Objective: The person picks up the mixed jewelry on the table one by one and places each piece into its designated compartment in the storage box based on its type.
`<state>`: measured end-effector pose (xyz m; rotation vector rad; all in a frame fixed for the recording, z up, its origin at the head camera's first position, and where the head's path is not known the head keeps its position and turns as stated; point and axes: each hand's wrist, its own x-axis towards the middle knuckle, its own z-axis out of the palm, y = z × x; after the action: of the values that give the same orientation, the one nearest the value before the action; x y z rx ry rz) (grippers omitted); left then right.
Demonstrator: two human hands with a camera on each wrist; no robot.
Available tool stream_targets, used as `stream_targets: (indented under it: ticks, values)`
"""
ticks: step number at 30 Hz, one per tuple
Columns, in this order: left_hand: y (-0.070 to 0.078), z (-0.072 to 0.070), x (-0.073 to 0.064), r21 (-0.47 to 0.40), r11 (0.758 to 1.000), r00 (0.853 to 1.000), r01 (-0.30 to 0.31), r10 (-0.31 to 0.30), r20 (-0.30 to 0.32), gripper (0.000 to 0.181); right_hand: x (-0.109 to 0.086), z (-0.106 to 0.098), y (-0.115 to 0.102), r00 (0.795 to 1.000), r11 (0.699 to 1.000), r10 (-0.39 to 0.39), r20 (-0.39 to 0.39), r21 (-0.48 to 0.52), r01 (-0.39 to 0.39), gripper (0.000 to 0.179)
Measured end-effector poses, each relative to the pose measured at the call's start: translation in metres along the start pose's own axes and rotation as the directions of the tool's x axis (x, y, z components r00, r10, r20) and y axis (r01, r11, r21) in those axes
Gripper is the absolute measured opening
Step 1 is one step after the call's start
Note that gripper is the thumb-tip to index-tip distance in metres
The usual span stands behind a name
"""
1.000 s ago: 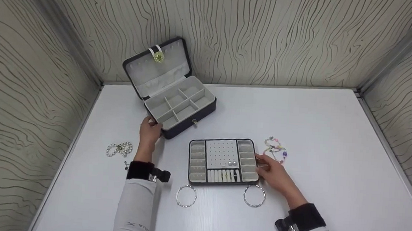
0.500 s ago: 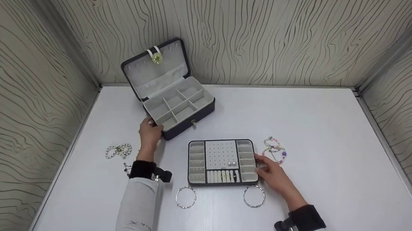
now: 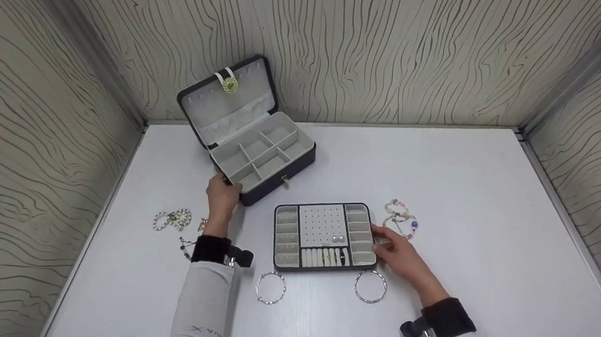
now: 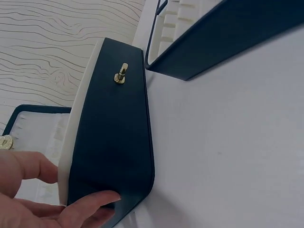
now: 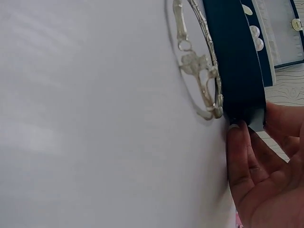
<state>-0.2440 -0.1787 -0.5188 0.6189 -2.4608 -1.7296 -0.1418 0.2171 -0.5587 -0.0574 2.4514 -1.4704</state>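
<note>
The left hand (image 3: 222, 197) had its grip on the near-left corner of the open jewelry box (image 3: 273, 181), thumb at the cream rim and fingers bent against the outer wall, so it pinched the wall between them; presumably this steadied or turned the box. The right hand (image 3: 398, 252) pinched the right side of the shallow tray (image 3: 320, 223), thumb toward its upper edge, fingers low by the desk (image 3: 467, 201), a hold likely chosen to keep the fingers off the contents. Whether that side was lifted could not be told. The tray lay just in front of the box, apart from it. Its perforated panel carried pearl studs (image 3: 341, 239), and rings (image 3: 326, 257) sat in the padded slots below, probably so that each piece stayed separate. The lid (image 3: 246, 106) leaned back beyond the divided compartments, leaving them exposed from above. Outward: one silver bangle (image 3: 370, 302) lay right at the tray's near-right corner, close to the right fingers and a likely obstruction; a second bangle (image 3: 270, 303) lay near the opposite corner. Colored beads (image 3: 414, 225) lay just beyond the right hand. A pearl strand (image 3: 183, 217) and a dark-beaded piece (image 3: 186, 250) lay left of the left forearm, the latter partly hidden.
</note>
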Motion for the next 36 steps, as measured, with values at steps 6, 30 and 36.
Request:
stream_targets:
  ticks: [6, 30, 36]
  values:
    - [-0.001, 0.003, -0.003, 0.023, 1.0, 1.0, -0.01, 0.01, 0.022, 0.05, 0.0, 0.001, 0.0, 1.0, 1.0, 0.005, -0.017, -0.003, -0.005, 0.049]
    - [0.006, 0.032, 0.004, -0.063, 0.998, 0.979, -0.014, 0.027, 0.204, 0.057, 0.025, 0.006, -0.038, 0.96, 0.998, 0.02, -0.279, -0.051, -0.036, 0.032]
    - [0.008, 0.041, 0.006, -0.037, 0.999, 0.974, -0.023, 0.031, 0.226, 0.056, 0.066, -0.003, -0.059, 0.976, 0.998, -0.031, -0.216, -0.052, 0.02, 0.039]
